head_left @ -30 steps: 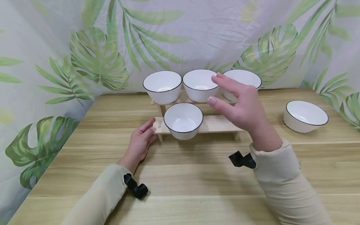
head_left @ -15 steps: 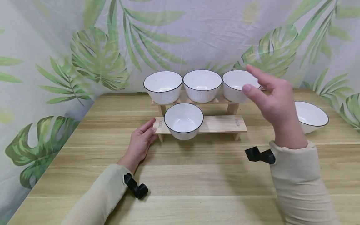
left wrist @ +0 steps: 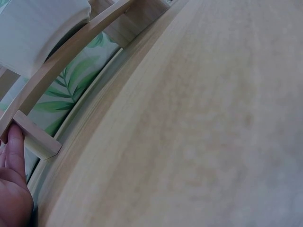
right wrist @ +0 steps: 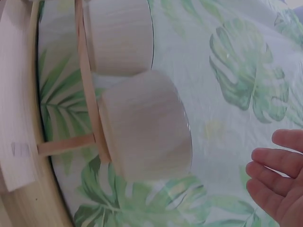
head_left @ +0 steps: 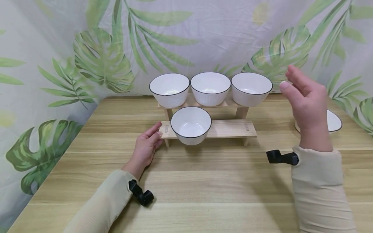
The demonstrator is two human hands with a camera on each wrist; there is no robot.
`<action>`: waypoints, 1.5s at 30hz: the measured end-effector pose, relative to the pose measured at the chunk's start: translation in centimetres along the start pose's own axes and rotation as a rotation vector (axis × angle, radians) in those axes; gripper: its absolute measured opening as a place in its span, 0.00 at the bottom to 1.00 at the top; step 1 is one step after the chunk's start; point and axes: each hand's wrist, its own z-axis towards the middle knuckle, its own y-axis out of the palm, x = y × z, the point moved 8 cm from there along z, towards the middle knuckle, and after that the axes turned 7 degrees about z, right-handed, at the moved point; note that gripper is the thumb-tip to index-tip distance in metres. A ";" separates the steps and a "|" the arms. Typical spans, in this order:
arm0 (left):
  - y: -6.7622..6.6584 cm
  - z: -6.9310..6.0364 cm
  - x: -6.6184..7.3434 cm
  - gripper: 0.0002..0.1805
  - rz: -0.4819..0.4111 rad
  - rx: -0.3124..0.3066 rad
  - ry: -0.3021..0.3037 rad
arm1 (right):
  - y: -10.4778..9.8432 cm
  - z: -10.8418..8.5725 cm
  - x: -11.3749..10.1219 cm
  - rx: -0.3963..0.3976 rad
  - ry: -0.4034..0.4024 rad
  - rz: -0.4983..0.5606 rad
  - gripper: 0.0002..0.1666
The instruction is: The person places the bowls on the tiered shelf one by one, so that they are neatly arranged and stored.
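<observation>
A two-step wooden stand (head_left: 224, 128) holds white bowls with dark rims. On its upper step sit a left bowl (head_left: 169, 89), a middle bowl (head_left: 210, 89) and a right bowl (head_left: 252, 89). One more bowl (head_left: 190, 125) sits toward the left of the lower step. My left hand (head_left: 144, 147) grips the left end of that step; the left wrist view has its fingers (left wrist: 15, 151) by the stand's leg. Raised in the air right of the stand, my right hand (head_left: 311, 108) holds nothing, its fingers extended and slightly bent. It partly hides a bowl (head_left: 333, 122) on the table.
The wooden table (head_left: 204, 191) carries the stand near its back edge. Behind it hangs a pale cloth (head_left: 221, 38) printed with green leaves. Black wrist cameras sit on both sleeves.
My right hand has moved right, from in front of the upper right bowl to in front of the bowl on the table. My left hand and the stand have stayed in place.
</observation>
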 end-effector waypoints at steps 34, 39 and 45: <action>-0.2 -0.3 -0.1 0.27 0.000 0.016 -0.023 | -11.7 0.9 9.9 0.230 0.359 -0.360 0.36; -0.1 -0.2 0.0 0.26 -0.002 0.017 -0.026 | -12.7 0.8 11.6 0.168 0.404 -0.462 0.41; 0.0 -0.2 0.1 0.26 0.002 0.016 -0.023 | -13.8 0.8 13.5 0.122 0.420 -0.542 0.44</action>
